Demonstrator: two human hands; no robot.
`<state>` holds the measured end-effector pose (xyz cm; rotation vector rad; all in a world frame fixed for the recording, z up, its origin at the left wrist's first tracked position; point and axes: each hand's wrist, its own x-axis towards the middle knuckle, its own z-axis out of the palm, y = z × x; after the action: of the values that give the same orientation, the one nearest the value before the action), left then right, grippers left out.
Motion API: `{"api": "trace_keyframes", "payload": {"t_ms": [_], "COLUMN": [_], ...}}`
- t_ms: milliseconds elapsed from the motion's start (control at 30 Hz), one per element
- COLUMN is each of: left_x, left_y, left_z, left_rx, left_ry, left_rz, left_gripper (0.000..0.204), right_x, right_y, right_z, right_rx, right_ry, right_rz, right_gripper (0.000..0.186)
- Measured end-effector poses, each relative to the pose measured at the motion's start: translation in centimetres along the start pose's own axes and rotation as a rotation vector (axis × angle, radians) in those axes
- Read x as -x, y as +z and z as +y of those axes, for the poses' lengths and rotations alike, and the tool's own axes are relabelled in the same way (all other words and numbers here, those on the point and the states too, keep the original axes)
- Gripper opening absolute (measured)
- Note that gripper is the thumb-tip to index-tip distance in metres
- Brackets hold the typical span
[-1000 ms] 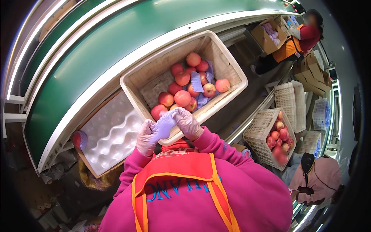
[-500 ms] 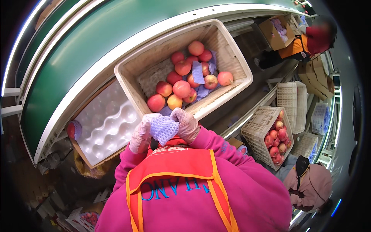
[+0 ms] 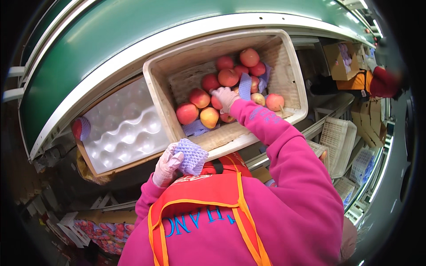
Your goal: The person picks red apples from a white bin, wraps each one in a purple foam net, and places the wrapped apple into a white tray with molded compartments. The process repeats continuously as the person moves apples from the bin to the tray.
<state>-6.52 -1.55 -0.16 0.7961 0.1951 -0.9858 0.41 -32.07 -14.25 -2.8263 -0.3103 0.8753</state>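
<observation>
My left hand (image 3: 167, 167), in a thin pale glove, is closed on a purple foam net sleeve (image 3: 193, 157) just outside the near side of a large cream plastic bin (image 3: 156, 91). Inside the bin, my gloved right hand (image 3: 227, 98) has its fingers curled over a red apple (image 3: 216, 103), which they partly hide. Several red and yellow apples (image 3: 187, 113) lie around that hand. Among them sits more purple foam net (image 3: 245, 86), and another piece (image 3: 195, 127) lies at the bin's near edge.
Left of the bin is a carton with a white moulded tray (image 3: 128, 128); a sleeved apple (image 3: 81, 128) rests at its far-left edge. A green conveyor (image 3: 111, 40) curves behind. Crates (image 3: 337, 142) stand to the right, with a co-worker (image 3: 377, 83) beyond. Packed apples (image 3: 104, 235) are at lower left.
My right hand has left the foam sleeve and reached forward into the bin onto an apple. My left hand keeps the sleeve. The view has shifted, so more packed apples show at lower left.
</observation>
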Motion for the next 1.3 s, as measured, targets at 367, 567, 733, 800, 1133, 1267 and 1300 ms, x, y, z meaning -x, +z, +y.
{"api": "trace_keyframes", "payload": {"t_ms": [367,567,733,800,1133,1267,1300], "left_x": [-1.7,2.0,2.5,1.5,-1.0,-0.8,-0.8], "left_y": [2.6,4.4,1.6,1.4,1.0,0.5,0.4], "left_z": [3.7,5.9,6.1,6.5,5.4,5.3,5.3], "left_rx": [-0.107,-0.43,-0.849,-0.747,-0.328,-0.496,-0.56], "left_ry": [-0.21,0.228,0.727,0.711,0.872,0.977,1.031], "left_rz": [-0.398,-0.13,0.188,0.008,0.241,0.393,0.394], "left_gripper": [0.04,0.028,0.059,0.083,0.098,0.088,0.088], "right_x": [7.1,11.5,13.0,13.4,11.0,11.0,11.3], "right_y": [-6.2,-8.1,-9.0,-9.6,-11.2,-10.8,-10.3], "right_z": [-11.5,-18.0,-18.2,-18.6,-22.1,-22.8,-22.9], "right_rx": [-1.648,-1.813,-1.491,-1.519,-1.015,-1.177,-1.284], "right_ry": [-0.276,-0.269,-0.269,-0.316,-0.427,-0.386,-0.325], "right_rz": [0.335,0.571,0.603,0.519,0.868,0.68,0.578], "right_gripper": [0.099,0.102,0.097,0.092,0.039,0.011,0.007]}}
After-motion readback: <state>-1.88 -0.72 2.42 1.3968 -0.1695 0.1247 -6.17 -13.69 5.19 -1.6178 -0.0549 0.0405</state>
